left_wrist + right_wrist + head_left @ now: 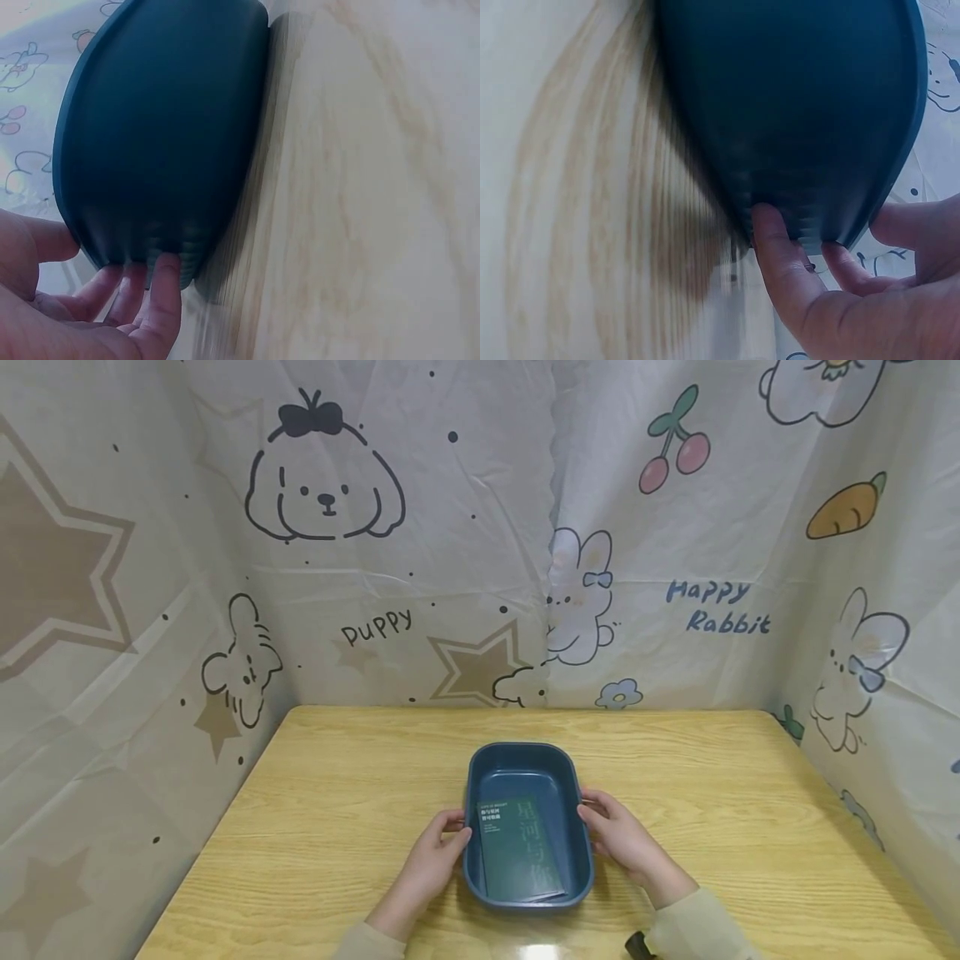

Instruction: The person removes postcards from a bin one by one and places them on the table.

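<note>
A dark blue rectangular plastic bin (pixel 551 787) with rounded corners sits at the front middle of the table. Inside it, a thin dark green booklet (pixel 516 853) with pale lettering lies flat, slightly turned. My left hand (pixel 433 852) grips the bin's left side, thumb at the rim and fingers against the outer wall. On the opposite side my right hand (pixel 624 839) holds the bin the same way. The left wrist view has the bin's outer wall (pixel 165 127) above the left fingertips. Right fingertips press the wall (pixel 795 112) in the right wrist view.
The light wood-grain table (pixel 360 768) extends on both sides of the bin. A pale curtain (pixel 450 568) with cartoon prints encloses its back and sides. A small black object (pixel 639 946) shows beside the right sleeve; its kind is unclear.
</note>
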Demonstrator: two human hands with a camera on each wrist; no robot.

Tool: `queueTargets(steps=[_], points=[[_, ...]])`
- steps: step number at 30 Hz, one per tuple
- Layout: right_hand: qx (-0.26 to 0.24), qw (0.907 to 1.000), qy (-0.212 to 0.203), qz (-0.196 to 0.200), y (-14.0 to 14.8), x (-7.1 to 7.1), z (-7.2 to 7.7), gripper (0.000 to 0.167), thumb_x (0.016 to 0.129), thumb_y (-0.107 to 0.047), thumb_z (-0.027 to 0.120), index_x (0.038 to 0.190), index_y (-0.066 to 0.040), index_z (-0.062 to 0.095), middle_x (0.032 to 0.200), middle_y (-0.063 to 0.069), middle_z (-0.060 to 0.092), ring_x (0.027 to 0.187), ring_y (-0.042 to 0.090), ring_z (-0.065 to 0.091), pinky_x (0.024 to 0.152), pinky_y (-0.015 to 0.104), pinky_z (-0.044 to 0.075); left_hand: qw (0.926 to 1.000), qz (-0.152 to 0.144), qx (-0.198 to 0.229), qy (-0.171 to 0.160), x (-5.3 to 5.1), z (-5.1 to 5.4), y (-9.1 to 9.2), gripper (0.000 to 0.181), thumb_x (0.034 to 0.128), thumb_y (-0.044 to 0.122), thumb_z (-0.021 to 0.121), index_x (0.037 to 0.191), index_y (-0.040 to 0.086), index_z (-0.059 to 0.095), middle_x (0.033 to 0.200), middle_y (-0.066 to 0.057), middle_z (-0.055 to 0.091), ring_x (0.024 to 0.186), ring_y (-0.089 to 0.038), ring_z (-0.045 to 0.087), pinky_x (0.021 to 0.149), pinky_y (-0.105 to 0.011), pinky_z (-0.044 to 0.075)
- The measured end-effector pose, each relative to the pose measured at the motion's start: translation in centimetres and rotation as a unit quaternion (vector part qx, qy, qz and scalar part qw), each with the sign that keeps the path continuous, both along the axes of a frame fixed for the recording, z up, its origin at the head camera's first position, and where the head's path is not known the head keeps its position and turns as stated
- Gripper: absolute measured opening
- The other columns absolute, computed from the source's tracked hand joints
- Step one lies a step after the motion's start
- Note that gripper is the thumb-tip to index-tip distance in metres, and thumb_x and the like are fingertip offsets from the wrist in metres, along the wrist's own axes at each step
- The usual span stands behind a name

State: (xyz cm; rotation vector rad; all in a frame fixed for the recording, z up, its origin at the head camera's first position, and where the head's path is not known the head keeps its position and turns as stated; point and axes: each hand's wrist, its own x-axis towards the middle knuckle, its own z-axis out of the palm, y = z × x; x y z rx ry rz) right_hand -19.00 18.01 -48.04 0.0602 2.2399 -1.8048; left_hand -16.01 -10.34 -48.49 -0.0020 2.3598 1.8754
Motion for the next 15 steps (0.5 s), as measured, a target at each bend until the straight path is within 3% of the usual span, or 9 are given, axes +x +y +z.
queueTargets(steps=[15], points=[[-0.001,0.9999,-0.004,-0.012,-0.03,0.05,-0.33,0.047,0.11,-0.02,0.047,0.151,0.003,0.041,0.15,0.029,0.05,0.122,0.03,0.063,0.096,0.044,0.057,0.9999,0.012,-0.011,-0.005,0.17,-0.33,0.15,0.041,0.107,0.019,0.054,0.142,-0.002,0.052,0.131,-0.02,0.058,0.113,-0.028,0.064,0.091,-0.038,0.058]])
